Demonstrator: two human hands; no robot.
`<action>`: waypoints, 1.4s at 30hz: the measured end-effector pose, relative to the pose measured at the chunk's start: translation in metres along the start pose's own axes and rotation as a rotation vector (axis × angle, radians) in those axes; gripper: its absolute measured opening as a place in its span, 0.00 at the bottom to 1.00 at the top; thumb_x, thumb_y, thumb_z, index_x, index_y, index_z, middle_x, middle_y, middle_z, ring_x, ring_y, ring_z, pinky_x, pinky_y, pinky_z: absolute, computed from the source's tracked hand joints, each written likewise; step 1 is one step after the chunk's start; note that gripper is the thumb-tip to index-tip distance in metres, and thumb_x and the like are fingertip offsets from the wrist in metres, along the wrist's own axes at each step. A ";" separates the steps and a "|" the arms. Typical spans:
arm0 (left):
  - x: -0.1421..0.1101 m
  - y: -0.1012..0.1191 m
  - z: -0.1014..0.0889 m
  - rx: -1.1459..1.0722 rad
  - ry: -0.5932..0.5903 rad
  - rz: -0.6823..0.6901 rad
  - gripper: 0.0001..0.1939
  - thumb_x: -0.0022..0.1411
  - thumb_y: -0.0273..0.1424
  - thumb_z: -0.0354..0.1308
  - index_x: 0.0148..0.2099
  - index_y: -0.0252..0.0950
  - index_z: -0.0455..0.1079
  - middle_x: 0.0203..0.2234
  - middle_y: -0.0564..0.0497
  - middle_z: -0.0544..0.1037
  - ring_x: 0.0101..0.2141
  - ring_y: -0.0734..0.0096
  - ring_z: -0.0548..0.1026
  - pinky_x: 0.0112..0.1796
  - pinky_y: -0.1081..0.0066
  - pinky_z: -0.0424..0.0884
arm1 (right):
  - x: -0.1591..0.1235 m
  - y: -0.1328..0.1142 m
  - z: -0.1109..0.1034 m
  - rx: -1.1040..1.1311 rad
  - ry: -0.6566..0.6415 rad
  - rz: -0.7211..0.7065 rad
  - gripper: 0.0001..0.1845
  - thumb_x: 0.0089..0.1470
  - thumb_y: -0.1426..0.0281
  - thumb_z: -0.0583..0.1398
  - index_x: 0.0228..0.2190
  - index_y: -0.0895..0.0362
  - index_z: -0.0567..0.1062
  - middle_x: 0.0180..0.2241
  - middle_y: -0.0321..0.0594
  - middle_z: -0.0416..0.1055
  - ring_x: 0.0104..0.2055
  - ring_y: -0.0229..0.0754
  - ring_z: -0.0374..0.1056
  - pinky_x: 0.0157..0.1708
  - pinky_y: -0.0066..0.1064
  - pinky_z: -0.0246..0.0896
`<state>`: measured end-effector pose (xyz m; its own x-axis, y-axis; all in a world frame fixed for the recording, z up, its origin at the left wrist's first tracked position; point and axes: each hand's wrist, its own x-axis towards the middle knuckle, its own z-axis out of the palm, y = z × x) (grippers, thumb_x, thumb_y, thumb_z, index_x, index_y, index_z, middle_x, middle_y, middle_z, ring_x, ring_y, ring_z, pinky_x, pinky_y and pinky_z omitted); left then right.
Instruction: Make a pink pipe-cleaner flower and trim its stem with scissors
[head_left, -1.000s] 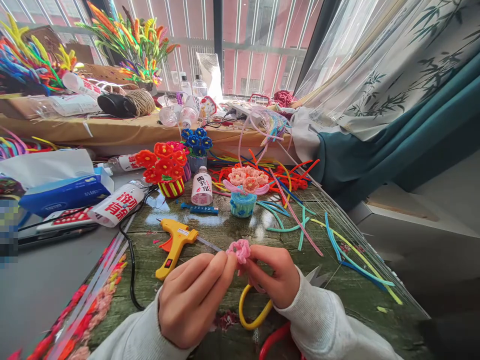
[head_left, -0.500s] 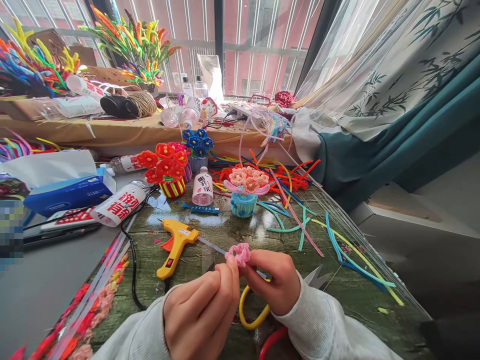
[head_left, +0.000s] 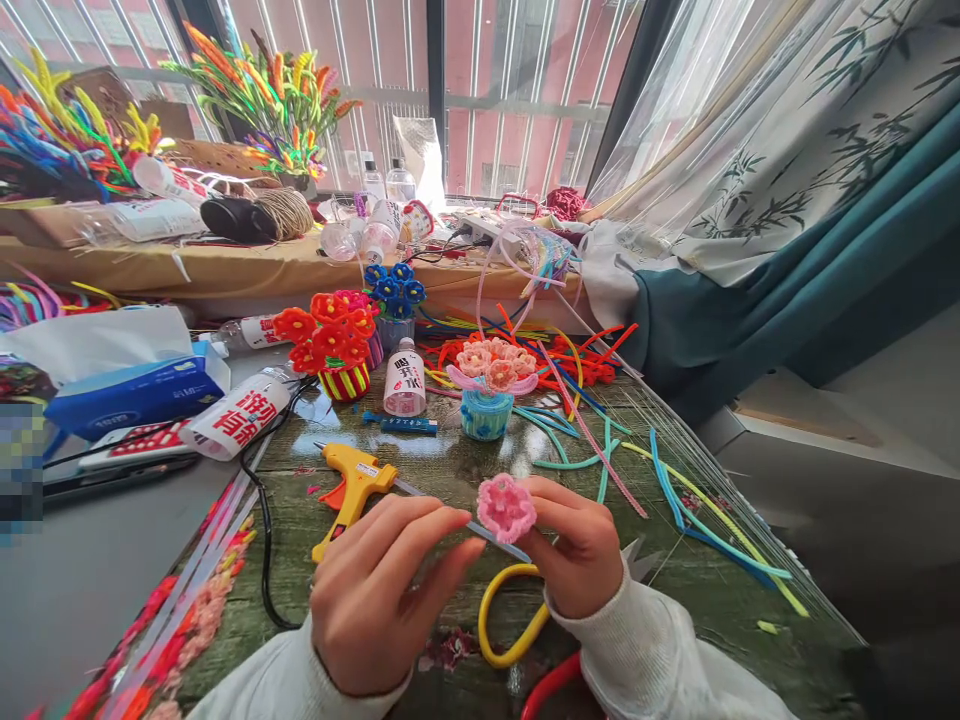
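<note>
On my feed, the pink flower (head_left: 506,508) has just turned its open face toward me; the left hand (head_left: 382,590) has come off it and sits at 8 o'clock, its finger and thumb parted, nothing pinched between them; the right hand (head_left: 577,545), at 4 o'clock, grips the flower by its edge and bears it alone; I judge that this leaves 1 hand free for the work; around the flower, the glue gun (head_left: 358,485) lies at 9 o'clock, the blue pot (head_left: 486,415) near 12, the yellow loop (head_left: 486,620) at 6.
</note>
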<state>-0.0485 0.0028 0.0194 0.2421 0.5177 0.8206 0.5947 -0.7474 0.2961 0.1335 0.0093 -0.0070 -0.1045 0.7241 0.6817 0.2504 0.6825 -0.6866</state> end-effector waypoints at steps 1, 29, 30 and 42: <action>-0.001 0.002 0.001 -0.040 -0.013 -0.035 0.04 0.61 0.28 0.60 0.40 0.37 0.73 0.30 0.51 0.78 0.28 0.74 0.75 0.31 0.75 0.72 | -0.001 -0.001 0.000 0.006 -0.003 -0.007 0.09 0.59 0.69 0.59 0.34 0.54 0.81 0.32 0.44 0.79 0.33 0.41 0.75 0.33 0.28 0.70; 0.000 0.019 0.004 -0.249 -0.013 -0.190 0.09 0.55 0.19 0.60 0.38 0.35 0.70 0.29 0.53 0.74 0.25 0.80 0.69 0.25 0.79 0.69 | 0.000 -0.011 -0.002 -0.115 -0.005 -0.216 0.12 0.61 0.73 0.56 0.40 0.58 0.80 0.31 0.47 0.79 0.31 0.42 0.75 0.31 0.29 0.71; -0.001 0.020 0.004 -0.240 -0.010 -0.192 0.09 0.55 0.19 0.59 0.38 0.36 0.70 0.29 0.54 0.74 0.25 0.80 0.69 0.26 0.79 0.70 | 0.000 -0.011 -0.002 -0.117 -0.007 -0.224 0.12 0.61 0.73 0.56 0.40 0.59 0.80 0.31 0.48 0.78 0.31 0.42 0.75 0.31 0.29 0.71; -0.001 0.022 0.005 -0.210 0.007 -0.176 0.08 0.56 0.20 0.60 0.37 0.37 0.70 0.30 0.54 0.74 0.28 0.77 0.74 0.29 0.79 0.73 | -0.003 -0.007 -0.001 -0.134 -0.021 -0.236 0.12 0.61 0.74 0.55 0.40 0.58 0.79 0.31 0.47 0.78 0.30 0.42 0.74 0.29 0.30 0.70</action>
<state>-0.0319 -0.0119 0.0227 0.1437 0.6447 0.7508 0.4547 -0.7169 0.5285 0.1333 0.0023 -0.0039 -0.1942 0.5497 0.8125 0.3416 0.8143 -0.4693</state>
